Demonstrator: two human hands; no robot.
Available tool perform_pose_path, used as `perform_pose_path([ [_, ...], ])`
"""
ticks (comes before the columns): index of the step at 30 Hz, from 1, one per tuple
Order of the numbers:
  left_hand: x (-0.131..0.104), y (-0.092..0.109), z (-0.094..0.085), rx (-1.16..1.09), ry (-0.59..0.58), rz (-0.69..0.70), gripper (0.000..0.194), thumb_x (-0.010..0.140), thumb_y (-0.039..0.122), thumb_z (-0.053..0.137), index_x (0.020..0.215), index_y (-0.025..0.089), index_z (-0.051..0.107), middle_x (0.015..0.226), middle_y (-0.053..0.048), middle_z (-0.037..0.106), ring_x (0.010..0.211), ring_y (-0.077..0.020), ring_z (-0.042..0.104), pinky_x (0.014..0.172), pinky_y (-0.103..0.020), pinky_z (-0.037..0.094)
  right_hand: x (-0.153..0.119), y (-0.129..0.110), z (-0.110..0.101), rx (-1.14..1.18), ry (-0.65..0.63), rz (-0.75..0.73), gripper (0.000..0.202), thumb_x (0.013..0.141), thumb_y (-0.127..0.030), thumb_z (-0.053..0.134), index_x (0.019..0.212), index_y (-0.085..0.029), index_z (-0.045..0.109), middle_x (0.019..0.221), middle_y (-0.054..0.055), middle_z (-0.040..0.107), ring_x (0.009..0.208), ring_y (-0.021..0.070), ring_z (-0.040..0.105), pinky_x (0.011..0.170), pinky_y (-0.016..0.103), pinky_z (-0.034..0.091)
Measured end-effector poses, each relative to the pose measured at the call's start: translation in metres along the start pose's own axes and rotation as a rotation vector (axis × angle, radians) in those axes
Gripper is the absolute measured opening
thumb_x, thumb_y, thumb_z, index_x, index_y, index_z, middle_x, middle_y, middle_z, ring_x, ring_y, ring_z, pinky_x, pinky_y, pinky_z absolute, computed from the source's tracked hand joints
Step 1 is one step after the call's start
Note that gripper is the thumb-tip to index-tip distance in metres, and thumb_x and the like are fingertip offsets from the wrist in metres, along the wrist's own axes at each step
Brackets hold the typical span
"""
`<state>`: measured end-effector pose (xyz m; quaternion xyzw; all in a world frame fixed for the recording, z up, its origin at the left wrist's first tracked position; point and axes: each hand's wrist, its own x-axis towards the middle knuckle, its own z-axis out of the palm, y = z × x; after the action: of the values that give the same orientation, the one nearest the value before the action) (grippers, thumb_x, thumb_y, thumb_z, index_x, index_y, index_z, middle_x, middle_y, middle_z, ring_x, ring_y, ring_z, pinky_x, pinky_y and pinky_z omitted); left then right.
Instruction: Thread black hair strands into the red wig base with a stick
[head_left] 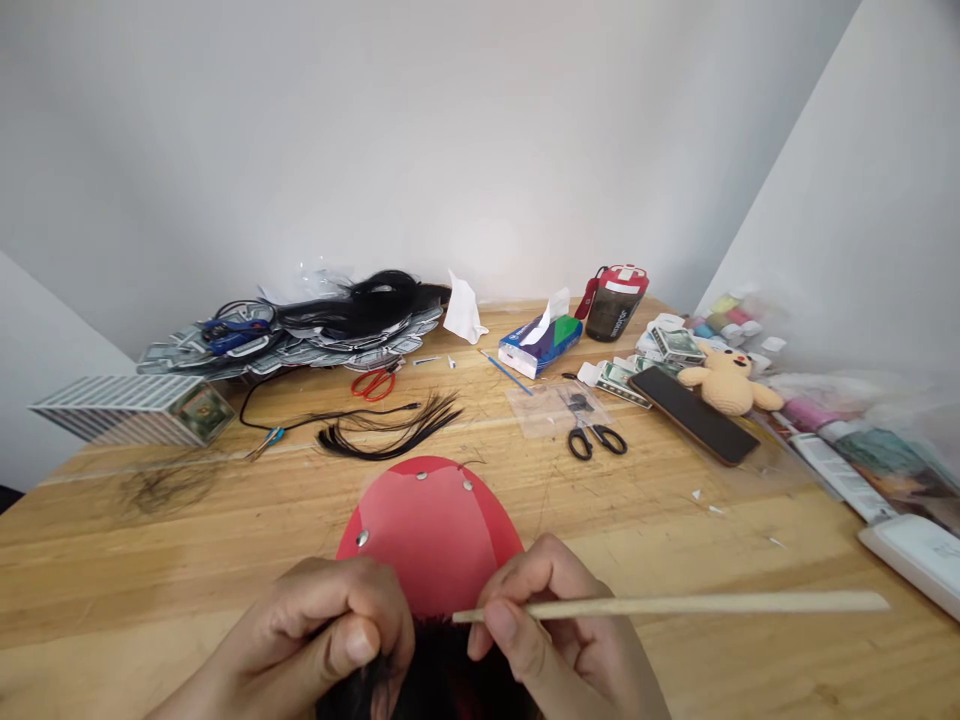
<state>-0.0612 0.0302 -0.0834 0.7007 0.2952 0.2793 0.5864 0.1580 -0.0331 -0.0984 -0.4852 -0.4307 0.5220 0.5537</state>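
The left grip (337, 620) pinched hair (450, 672) that lay between both grips, probably soft, slippery and best taken in thin strands, while the right grip (559, 635) held a stiff-looking stick (712, 604) near its tip.

The round piece (431, 535) is red, paler through its middle and deeper at the sides, with silver studs (362, 538). The hair (450, 668) is black, the thin stick (697, 605) pale cream. Brown grain streaks the honey-coloured table (225, 545). The tissue pack (551, 350) mixes blue, green and white; the bottle (611, 317) is smoky grey with a red lid (626, 272). The toy (724, 388) is peach-beige, the coiled cord (373, 384) orange-red, the box (120, 415) striped grey and white
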Motion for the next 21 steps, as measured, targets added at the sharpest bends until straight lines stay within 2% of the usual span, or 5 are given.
perform_pose_path([
  [8, 0.0026, -0.0024, -0.0004, -0.004, 0.01, 0.03, 0.051, 0.105, 0.063, 0.053, 0.077, 0.022, 0.068, 0.072, 0.002, 0.07, 0.059, -0.0113, 0.056, 0.065, -0.02, 0.05, 0.0016, -0.0043, 0.0002, 0.096, -0.012, 0.025, 0.048, 0.086, -0.07, 0.078, 0.079, -0.023, 0.071, 0.074, 0.004, 0.08, 0.069, 0.0182, 0.069, 0.065, 0.028, 0.046],
  [15, 0.0064, 0.0058, 0.0005, 0.006, 0.018, 0.022, 0.049, 0.105, 0.061, 0.055, 0.079, 0.023, 0.073, 0.072, 0.001, 0.077, 0.066, -0.0121, 0.065, 0.07, -0.018, 0.053, 0.0027, -0.0037, 0.0, 0.091, -0.013, -0.004, 0.045, 0.087, -0.067, 0.078, 0.077, -0.023, 0.072, 0.071, 0.003, 0.078, 0.067, 0.0175, 0.067, 0.064, 0.029, 0.045],
  [21, 0.0083, 0.0058, 0.0039, -0.042, 0.097, 0.031, 0.049, 0.103, 0.062, 0.058, 0.077, 0.022, 0.072, 0.066, 0.001, 0.072, 0.059, -0.0116, 0.061, 0.064, -0.019, 0.053, 0.0038, -0.0063, -0.0009, 0.052, -0.027, 0.01, 0.049, 0.087, -0.07, 0.076, 0.077, -0.023, 0.071, 0.071, 0.003, 0.076, 0.065, 0.0177, 0.063, 0.063, 0.029, 0.043],
])
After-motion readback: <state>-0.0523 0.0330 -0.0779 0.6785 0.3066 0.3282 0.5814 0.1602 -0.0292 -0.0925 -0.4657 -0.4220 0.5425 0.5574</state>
